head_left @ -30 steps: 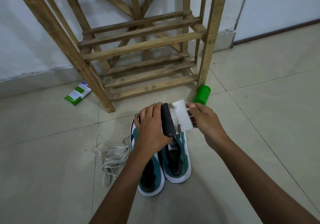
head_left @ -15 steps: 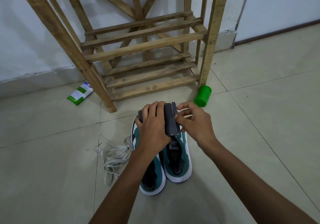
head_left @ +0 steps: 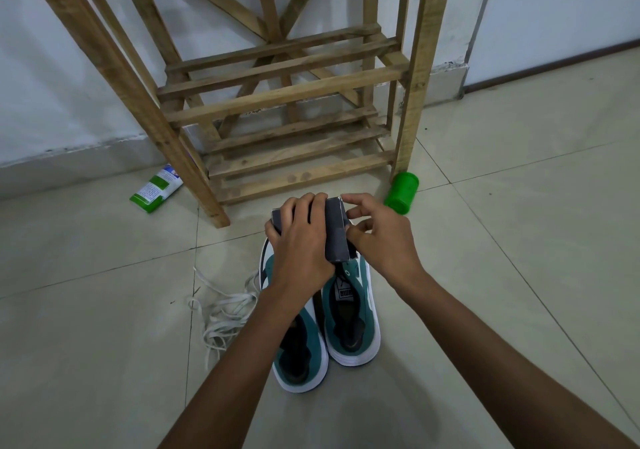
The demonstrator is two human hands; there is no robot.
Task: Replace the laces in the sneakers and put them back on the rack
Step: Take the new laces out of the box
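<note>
While the sneakers (head_left: 325, 313) sit side by side on the floor tiles (head_left: 519, 275) just in front of the wooden rack (head_left: 284, 95), toes toward it, I have both hands working above them on a small dark box (head_left: 335, 232). My left hand (head_left: 301, 244) wraps over the top of the box, fingers curled round it and gripping it. My right hand (head_left: 375, 237) pinches at the box's right edge, thumb and fingertips closed on the flap there.

A second ago that flap stood open, showing a pale inner face; now it lies folded flat against the box, and I see only the dark outside. Whether anything has come out of the box I cannot tell, since nothing loose shows in either hand. I take this for the packet of new laces, though I cannot read any label.

Both shoes appear unlaced, their tongues and eyelet rows bare. The old white laces (head_left: 221, 313) lie in a loose heap just left of the left shoe. So I judge the removal half done and the threading not begun. A green cup (head_left: 401, 194) lies by the rack's right leg, and a green-and-white packet (head_left: 156, 188) by its left leg.
</note>
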